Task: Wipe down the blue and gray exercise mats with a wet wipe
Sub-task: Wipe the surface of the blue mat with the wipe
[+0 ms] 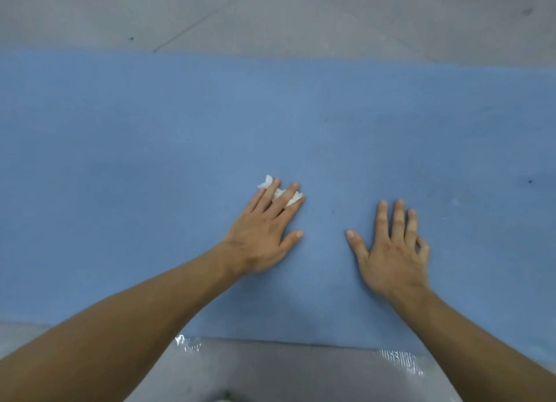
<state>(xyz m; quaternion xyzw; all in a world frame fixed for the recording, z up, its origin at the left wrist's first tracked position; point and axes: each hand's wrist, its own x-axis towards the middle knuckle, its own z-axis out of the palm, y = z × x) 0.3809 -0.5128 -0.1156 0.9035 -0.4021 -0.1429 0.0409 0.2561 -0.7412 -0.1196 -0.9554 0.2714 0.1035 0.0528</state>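
Note:
The blue exercise mat (150, 160) stretches across the whole width of the view. My left hand (264, 233) lies flat on it near the middle, its straight fingers pressing a crumpled white wet wipe (281, 192) against the mat; bits of the wipe show between and beyond the fingers. My right hand (391, 248) rests palm down on the mat to the right, fingers spread and nothing under it. No gray mat can be told apart from the floor here.
Gray floor (270, 13) lies beyond the mat's far edge. Along the near edge sits a gray surface (285, 371) with shiny clear tape (400, 361) at the mat's border.

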